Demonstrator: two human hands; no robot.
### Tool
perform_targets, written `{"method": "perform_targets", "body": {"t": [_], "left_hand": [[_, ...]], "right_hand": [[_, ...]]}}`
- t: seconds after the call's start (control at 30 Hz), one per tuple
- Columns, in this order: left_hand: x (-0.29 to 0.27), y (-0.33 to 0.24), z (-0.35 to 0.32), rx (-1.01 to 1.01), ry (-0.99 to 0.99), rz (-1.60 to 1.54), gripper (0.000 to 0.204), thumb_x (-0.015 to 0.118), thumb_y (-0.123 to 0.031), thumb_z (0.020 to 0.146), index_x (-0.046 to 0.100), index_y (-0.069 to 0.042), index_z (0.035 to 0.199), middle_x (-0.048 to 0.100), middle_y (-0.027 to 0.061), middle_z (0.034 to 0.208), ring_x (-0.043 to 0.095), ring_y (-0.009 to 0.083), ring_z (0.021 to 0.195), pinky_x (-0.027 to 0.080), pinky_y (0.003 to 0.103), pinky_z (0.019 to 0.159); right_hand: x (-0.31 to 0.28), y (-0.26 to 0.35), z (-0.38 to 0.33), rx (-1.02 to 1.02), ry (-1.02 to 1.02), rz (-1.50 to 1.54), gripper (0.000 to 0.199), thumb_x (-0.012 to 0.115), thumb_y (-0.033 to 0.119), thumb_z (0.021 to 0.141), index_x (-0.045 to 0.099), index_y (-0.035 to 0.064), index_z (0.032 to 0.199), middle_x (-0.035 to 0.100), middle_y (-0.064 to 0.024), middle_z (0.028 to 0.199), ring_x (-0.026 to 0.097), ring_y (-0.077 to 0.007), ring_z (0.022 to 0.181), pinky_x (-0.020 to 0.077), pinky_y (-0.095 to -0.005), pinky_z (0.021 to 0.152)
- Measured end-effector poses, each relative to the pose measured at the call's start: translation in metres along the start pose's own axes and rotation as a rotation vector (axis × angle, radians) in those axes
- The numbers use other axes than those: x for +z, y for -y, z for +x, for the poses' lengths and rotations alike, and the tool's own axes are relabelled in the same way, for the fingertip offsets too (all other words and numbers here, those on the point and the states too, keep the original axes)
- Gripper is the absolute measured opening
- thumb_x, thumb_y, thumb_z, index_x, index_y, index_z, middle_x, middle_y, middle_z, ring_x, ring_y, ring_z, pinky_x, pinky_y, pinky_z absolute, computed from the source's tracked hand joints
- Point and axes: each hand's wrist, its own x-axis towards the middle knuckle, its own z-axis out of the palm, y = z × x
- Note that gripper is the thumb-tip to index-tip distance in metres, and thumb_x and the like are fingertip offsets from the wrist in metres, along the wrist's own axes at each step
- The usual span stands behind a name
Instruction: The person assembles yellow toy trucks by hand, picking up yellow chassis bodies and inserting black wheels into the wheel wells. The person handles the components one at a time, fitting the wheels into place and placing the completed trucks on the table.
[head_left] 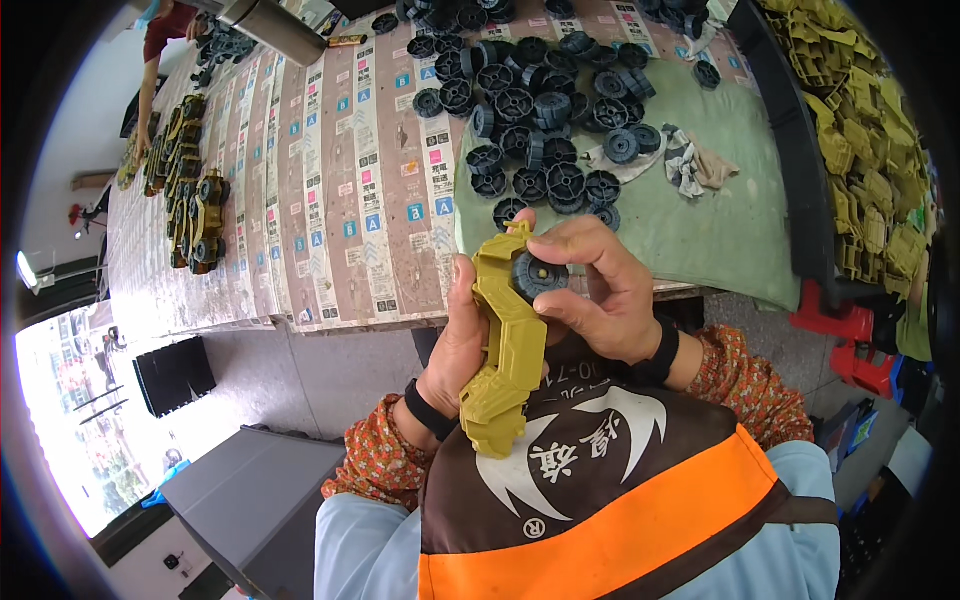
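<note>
My left hand [455, 350] is closed around a mustard-yellow plastic toy vehicle body [508, 350], held upright in front of my apron. Between the thumb and fingers of my right hand [620, 300] is a dark grey toy wheel [536, 278] with a yellow tip at its centre. The wheel lies against the upper right side of the body. Whether it is fully seated there I cannot tell. Just beyond my hands a pile of loose grey wheels [515, 105] spreads over the table [310, 210] and a green cloth [720, 235].
Rags [700, 165] lie on the cloth. At the right, a black crate [790, 130] holds many yellow bodies [850, 130]. Wheeled yellow vehicles [190, 205] stand in rows at the far left, where another person's arm [148, 95] reaches in. Red stools [850, 340] and a grey box [250, 490] flank me.
</note>
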Motion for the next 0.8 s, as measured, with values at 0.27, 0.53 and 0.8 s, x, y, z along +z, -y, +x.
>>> {"method": "perform_targets", "body": {"t": [0.27, 0.53, 0.8], "left_hand": [[-0.015, -0.012, 0.01, 0.21, 0.143, 0.005, 0.086, 0.038, -0.074, 0.103, 0.03, -0.017, 0.166, 0.061, 0.0022, 0.131, 0.064, 0.0119, 0.105, 0.056, 0.029, 0.09], [-0.024, -0.021, 0.006, 0.28, -0.091, 0.071, 0.076, 0.04, -0.066, 0.107, 0.044, -0.008, 0.156, 0.06, 0.003, 0.113, 0.06, 0.0131, 0.089, 0.056, 0.025, 0.076], [-0.032, -0.018, 0.004, 0.281, -0.063, 0.116, 0.073, 0.042, -0.065, 0.107, 0.047, -0.008, 0.152, 0.064, 0.0046, 0.114, 0.065, 0.0125, 0.092, 0.06, 0.027, 0.076]], "right_hand": [[-0.006, 0.036, 0.027, 0.024, 0.036, -0.186, 0.032, 0.08, 0.006, 0.087, 0.069, 0.0052, 0.117, 0.067, -0.0078, 0.107, 0.064, -0.0239, 0.1, 0.0489, -0.0352, 0.091], [-0.079, 0.009, 0.047, 0.138, 0.113, -0.962, 0.028, 0.077, 0.006, 0.084, 0.068, 0.0066, 0.111, 0.06, -0.0129, 0.097, 0.062, -0.0343, 0.097, 0.0509, -0.0432, 0.085], [-0.065, -0.01, 0.04, 0.145, 0.126, -0.983, 0.03, 0.074, 0.005, 0.086, 0.064, 0.0042, 0.114, 0.059, -0.016, 0.103, 0.061, -0.0399, 0.098, 0.0504, -0.0477, 0.086]]}}
